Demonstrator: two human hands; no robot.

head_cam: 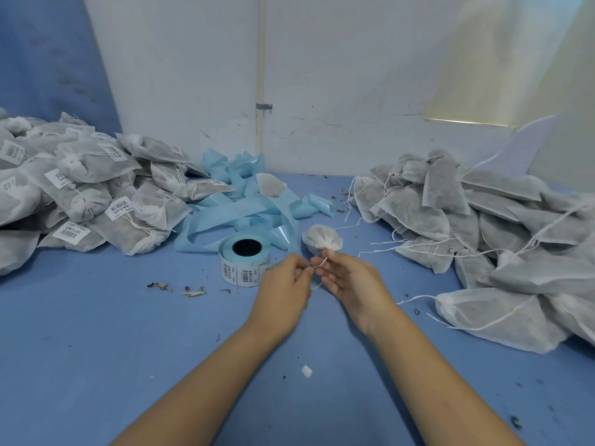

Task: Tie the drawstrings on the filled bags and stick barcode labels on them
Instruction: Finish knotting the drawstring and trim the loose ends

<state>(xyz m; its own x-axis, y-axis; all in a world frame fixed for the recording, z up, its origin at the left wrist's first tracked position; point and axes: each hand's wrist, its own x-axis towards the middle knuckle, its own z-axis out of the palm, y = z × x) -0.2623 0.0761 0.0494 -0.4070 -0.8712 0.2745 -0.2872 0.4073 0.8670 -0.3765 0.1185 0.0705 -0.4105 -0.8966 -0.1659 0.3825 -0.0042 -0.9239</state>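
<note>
A small white filled bag (322, 238) with its mouth gathered sits just beyond my hands at the table's middle. Its thin white drawstring (322, 263) runs between both hands. My left hand (285, 286) pinches one end of the string, and my right hand (349, 281) pinches the string close to the bag's neck. A roll of barcode labels (244, 259) stands right beside my left hand.
A heap of tied, labelled bags (87, 191) fills the left. A heap of unlabelled bags (483, 239) with loose strings fills the right. Crumpled blue backing strip (244, 201) lies behind the roll. Dried crumbs (193, 291) dot the blue table (96, 349).
</note>
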